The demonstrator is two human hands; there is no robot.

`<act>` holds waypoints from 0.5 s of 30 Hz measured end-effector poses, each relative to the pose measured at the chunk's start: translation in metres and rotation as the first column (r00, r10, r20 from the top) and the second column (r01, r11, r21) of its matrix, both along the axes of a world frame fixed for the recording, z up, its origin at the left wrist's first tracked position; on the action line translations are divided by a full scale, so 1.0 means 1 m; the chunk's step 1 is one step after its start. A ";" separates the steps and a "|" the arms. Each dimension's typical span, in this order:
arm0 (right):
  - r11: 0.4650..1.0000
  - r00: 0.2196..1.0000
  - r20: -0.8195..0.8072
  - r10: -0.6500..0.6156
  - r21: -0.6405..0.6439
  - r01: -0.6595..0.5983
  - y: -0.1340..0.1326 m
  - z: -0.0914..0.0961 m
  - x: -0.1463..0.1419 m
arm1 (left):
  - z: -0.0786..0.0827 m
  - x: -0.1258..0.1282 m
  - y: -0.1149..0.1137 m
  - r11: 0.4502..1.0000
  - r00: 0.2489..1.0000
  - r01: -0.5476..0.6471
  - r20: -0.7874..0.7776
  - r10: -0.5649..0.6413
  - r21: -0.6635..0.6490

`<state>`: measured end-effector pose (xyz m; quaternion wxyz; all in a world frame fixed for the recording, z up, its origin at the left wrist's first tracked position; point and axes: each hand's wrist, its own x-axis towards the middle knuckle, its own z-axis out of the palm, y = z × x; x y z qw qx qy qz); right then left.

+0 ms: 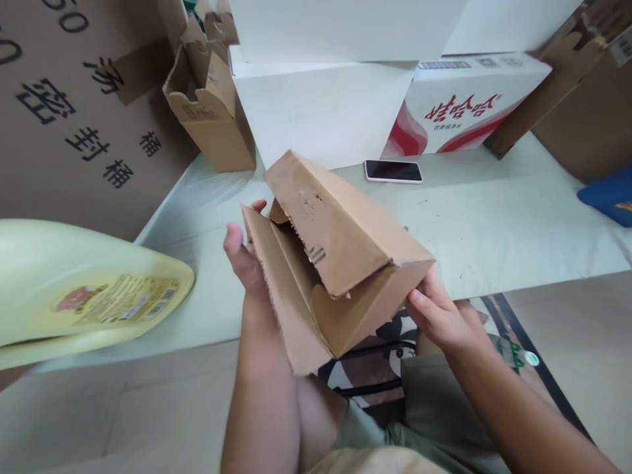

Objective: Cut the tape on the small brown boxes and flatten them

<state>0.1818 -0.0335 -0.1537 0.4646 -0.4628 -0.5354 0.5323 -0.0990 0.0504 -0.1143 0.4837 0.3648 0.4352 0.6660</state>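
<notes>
A brown cardboard box (355, 210) is held up, tilted, above the near edge of the cloth-covered table. Its long flaps stand apart, with torn edges, and part of its inside shows. My left hand (247, 260) grips the left side; the thumb and a fingertip show, the rest is behind the flap. At the lower right corner, my right hand (434, 309) holds the box with its thumb against the end wall and its other fingers partly hidden underneath.
A phone (394, 171) lies behind the box. White cartons (326, 112) and a smaller cardboard box (212, 112) line the table's back. At left are a large yellow jug (99, 289) and a tall printed carton (74, 131); at right, something blue (609, 197). A plastic bottle (518, 355) is low right.
</notes>
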 end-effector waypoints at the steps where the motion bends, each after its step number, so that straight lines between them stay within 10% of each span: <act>1: 1.000 1.000 0.001 -0.010 0.022 0.010 0.001 0.000 0.000 | 0.002 0.005 -0.001 1.000 0.997 0.003 0.082 -0.002 -0.020; 4: 0.991 0.993 0.085 -0.082 0.115 0.072 0.007 -0.003 0.001 | 0.003 0.012 0.003 0.995 0.989 -0.042 0.137 0.054 -0.092; 8: 0.973 0.900 0.377 -0.217 0.155 0.170 0.018 -0.010 0.005 | -0.008 0.009 0.008 0.959 0.950 -0.258 -0.210 0.230 -0.117; 15: 0.972 0.811 0.536 -0.234 0.155 0.178 0.028 -0.013 0.009 | -0.027 0.014 0.003 0.964 0.920 0.093 -0.348 -0.179 -0.251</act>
